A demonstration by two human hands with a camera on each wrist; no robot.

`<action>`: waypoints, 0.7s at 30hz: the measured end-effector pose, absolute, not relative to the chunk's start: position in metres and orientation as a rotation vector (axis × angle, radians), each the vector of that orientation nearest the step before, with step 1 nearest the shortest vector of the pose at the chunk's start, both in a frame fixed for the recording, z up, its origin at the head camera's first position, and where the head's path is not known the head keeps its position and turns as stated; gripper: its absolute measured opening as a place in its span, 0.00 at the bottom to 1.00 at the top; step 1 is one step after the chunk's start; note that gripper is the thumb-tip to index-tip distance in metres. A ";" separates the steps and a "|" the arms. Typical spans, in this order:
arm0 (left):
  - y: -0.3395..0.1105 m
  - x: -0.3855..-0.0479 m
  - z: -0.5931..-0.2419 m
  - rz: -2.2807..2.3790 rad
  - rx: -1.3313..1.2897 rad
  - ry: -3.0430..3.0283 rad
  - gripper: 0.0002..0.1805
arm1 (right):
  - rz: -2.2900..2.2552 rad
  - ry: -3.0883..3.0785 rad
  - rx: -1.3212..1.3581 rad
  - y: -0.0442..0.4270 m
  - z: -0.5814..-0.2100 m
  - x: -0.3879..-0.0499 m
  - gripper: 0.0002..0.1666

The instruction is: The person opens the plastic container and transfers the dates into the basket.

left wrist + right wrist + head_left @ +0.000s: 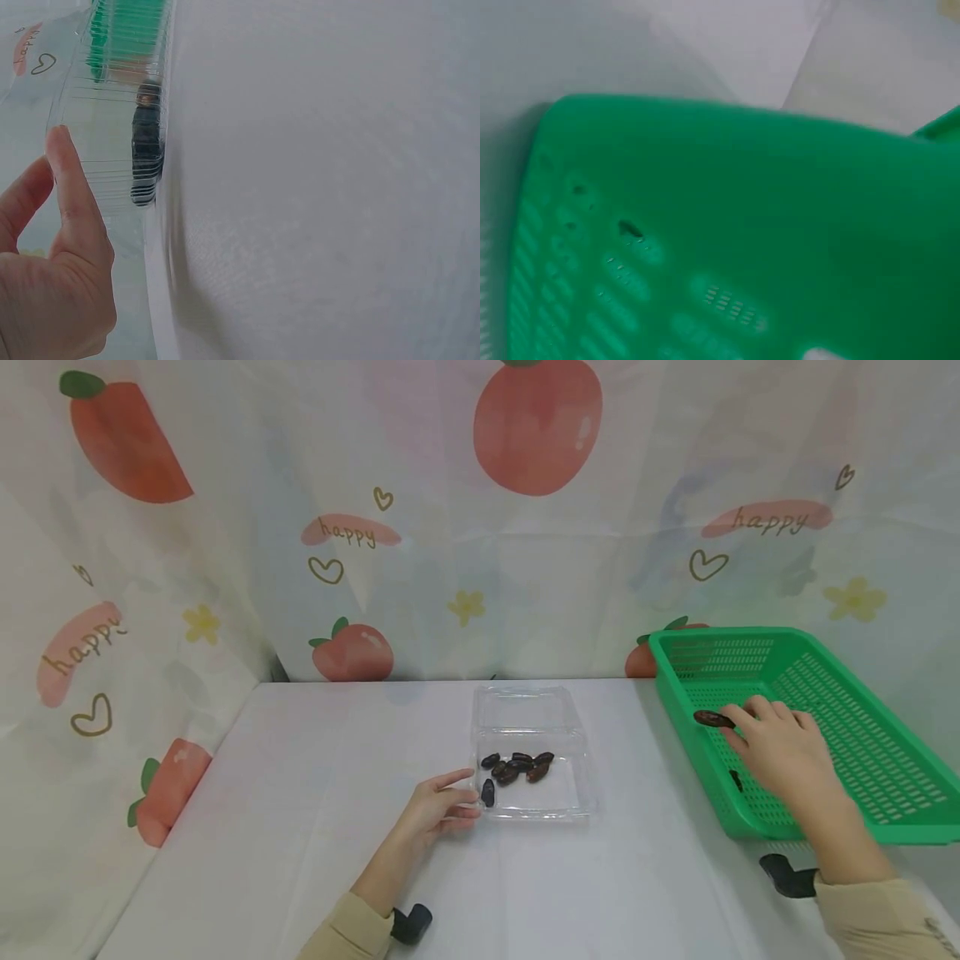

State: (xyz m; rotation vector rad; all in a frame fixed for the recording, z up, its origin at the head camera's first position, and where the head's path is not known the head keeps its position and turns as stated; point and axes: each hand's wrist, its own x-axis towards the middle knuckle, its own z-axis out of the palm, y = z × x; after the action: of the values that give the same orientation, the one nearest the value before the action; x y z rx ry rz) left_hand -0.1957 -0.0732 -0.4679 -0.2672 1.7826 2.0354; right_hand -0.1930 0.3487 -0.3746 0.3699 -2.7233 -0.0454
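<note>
Over the left side of a green basket [690, 768], my right hand [780, 747] pinches a dark brown date [713, 719] between thumb and fingers. My left hand [438, 806] rests its fairly straight fingers against the left wall of a clear plastic clamshell box [581, 789], whose lid lies folded back. Inside the box, several dates [517, 765] cluster toward the back, and a single date [488, 792] sits near the left wall. The left wrist view shows a fingertip [60, 142] at the ribbed clear wall. In the right wrist view the held date is hidden.
A small dark piece [737, 780] lies inside the basket, close to its left wall. The white table [337, 760] carries both containers, with a printed cloth [450, 552] hanging behind and at the left.
</note>
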 end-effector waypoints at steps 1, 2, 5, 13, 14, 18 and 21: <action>-0.073 -0.196 -0.468 2.036 -0.271 1.778 0.27 | -0.050 -2.759 0.341 0.352 -0.375 -0.193 0.18; -0.073 -0.196 -0.468 2.037 -0.269 1.777 0.27 | -0.054 -2.794 0.313 0.355 -0.376 -0.194 0.18; -0.073 -0.196 -0.468 2.035 -0.263 1.777 0.27 | -0.060 -2.868 0.246 0.363 -0.379 -0.195 0.19; -0.072 -0.196 -0.467 2.034 -0.273 1.786 0.26 | -0.107 -2.982 0.196 0.376 -0.386 -0.201 0.16; -0.073 -0.196 -0.467 2.033 -0.277 1.786 0.26 | -0.114 -2.994 0.206 0.377 -0.387 -0.202 0.16; -0.073 -0.195 -0.467 2.030 -0.286 1.788 0.27 | -0.140 -3.006 0.253 0.381 -0.393 -0.205 0.13; -0.073 -0.195 -0.467 2.032 -0.280 1.789 0.27 | -0.180 -3.022 0.281 0.383 -0.399 -0.208 0.13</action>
State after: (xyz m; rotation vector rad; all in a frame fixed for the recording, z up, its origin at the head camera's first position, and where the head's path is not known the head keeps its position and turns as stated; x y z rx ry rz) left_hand -0.1951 -0.0731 -0.4669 -0.2801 1.7893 2.0317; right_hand -0.2078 0.3828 -0.3989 0.2814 -3.0216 -0.1800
